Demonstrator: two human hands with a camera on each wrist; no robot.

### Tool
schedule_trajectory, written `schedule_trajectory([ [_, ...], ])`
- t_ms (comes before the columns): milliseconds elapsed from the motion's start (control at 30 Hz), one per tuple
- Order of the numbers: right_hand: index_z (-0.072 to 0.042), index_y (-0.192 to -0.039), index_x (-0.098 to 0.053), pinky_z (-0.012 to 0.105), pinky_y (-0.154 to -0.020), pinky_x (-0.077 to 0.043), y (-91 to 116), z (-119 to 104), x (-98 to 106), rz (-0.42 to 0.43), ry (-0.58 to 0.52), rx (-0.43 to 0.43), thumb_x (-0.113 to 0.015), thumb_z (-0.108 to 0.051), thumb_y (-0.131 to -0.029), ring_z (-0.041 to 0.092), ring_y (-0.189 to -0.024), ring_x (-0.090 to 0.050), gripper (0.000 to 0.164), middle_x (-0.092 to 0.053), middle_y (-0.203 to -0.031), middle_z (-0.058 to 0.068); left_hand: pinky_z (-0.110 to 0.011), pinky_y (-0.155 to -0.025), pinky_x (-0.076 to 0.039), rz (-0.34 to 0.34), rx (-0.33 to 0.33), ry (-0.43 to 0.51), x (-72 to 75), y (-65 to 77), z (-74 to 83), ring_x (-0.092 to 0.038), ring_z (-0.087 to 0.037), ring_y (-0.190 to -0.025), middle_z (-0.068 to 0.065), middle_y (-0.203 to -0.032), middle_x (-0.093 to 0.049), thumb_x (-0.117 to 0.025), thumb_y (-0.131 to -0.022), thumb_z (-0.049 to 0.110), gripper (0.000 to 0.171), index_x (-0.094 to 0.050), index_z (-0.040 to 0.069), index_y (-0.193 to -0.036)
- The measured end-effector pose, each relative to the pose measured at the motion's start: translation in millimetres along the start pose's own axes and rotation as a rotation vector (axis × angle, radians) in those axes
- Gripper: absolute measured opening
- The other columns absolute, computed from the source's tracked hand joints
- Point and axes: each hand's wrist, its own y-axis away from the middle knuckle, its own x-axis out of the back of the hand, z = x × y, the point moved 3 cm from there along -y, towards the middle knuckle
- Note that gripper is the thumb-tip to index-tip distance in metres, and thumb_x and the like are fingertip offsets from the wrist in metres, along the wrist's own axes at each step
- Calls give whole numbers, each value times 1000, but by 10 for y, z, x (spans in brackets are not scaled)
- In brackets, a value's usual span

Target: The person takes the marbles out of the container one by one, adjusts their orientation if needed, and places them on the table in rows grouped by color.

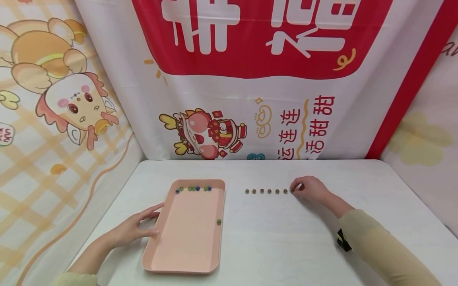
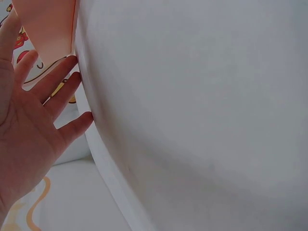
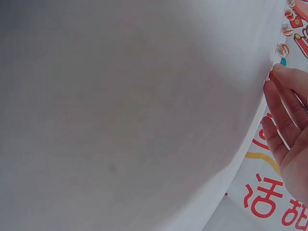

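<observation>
Pink tray [image 1: 186, 242], L hand [image 1: 130, 227] spread at rim, R hand [image 1: 313, 188] pinching marble [image 1: 292, 191], wide table [image 1: 259, 238] gap btwn

“福”, “运连连”, “活甜甜” on backdrop [image 1: 232, 89]

The head view is bright and even, with diffuse light seemingly from above; the white tabletop [image 1: 272, 246] shows no harsh glare, only a soft grey shadow below the right forearm [image 1: 340, 204]. The printed banner [image 1: 257, 63] reads crisply, while the glass marbles [image 1: 269, 191] are too small for fine detail. Both wrist views are dimmer and greyer (the right one darkest at its upper left corner), smooth shading crosses the tabletop, and its edge bows, apparently from wide-angle distortion.
</observation>
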Motion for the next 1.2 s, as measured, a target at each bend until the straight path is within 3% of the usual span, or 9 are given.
schedule_trajectory([
  [467, -13, -94, -71, 35, -70, -47, 22, -4, -8, -5, -8, -2, -72, -3, -83, 15, -77, -56, 14, -67, -92, -1, -21, -97, -33, -6, -13, -10, -2, -3, -1, -44, -38, -128, -15, -133, -57, -77, -84, 29, 80, -36, 11, -150],
  [700, -8, -106, -70, 33, -66, -47, 46, -44, 27, 5, -33, 3, -75, -6, -83, 15, -77, -57, 24, -67, -101, 5, -18, -97, -31, -7, -17, -2, -3, 3, -4, -44, -38, -127, -15, -133, -57, -77, -83, 29, 80, -37, 10, -150],
  [900, -6, -113, -68, 34, -69, -47, 24, -474, 148, 53, -67, 105, -78, -11, -83, 17, -83, -58, 31, -66, -105, 10, -20, -97, -33, -3, -18, -12, 5, 15, 5, -45, -37, -126, -15, -133, -57, -77, -84, 29, 80, -36, 11, -150],
  [1067, -13, -111, -69, 32, -69, -51, -27, -954, 157, -6, -140, 211, -78, -13, -84, 17, -88, -59, 29, -66, -103, 1, -17, -97, -31, 3, -17, -15, 3, 15, 3, -45, -37, -127, -14, -132, -58, -77, -83, 30, 80, -37, 11, -150],
  [1200, -16, -110, -69, 38, -78, -51, -81, -1260, 117, -65, -176, 293, -78, -15, -84, 17, -93, -60, 27, -66, -103, -5, -18, -97, -32, 1, -13, -11, 0, 8, -11, -45, -37, -126, -15, -132, -58, -77, -83, 29, 80, -37, 12, -150],
])
